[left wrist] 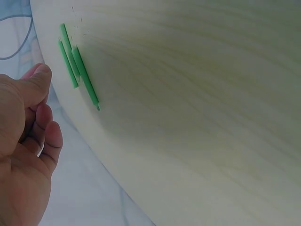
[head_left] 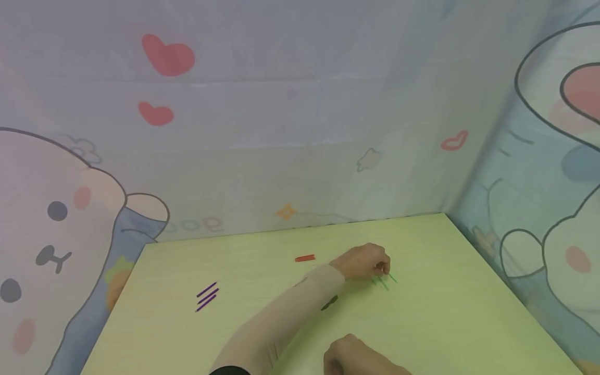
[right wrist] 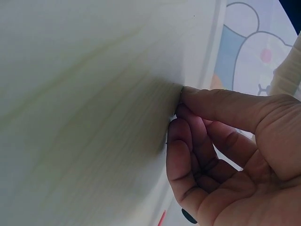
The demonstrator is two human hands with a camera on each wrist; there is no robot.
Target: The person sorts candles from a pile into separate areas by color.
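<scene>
My left hand (head_left: 363, 261) reaches across the table, its fingers loosely curled just behind the thin green sticks (head_left: 384, 283). In the left wrist view, three green sticks (left wrist: 84, 75) lie close together on the wood, roughly side by side. Thumb and fingertips of the left hand (left wrist: 30, 122) sit beside them, with nothing visible between them. My right hand (head_left: 358, 357) is low in the head view, near the front, fingers bent inward. The right wrist view has this hand (right wrist: 221, 150) with thumb and fingertips close together; no held thing shows.
Three purple sticks (head_left: 207, 297) lie in a slanted row on the table's left. A short red bundle of sticks (head_left: 304, 258) is farther back, near the middle. The pale wooden table (head_left: 445, 291) meets a printed cloth backdrop (head_left: 262, 114) behind and at both sides.
</scene>
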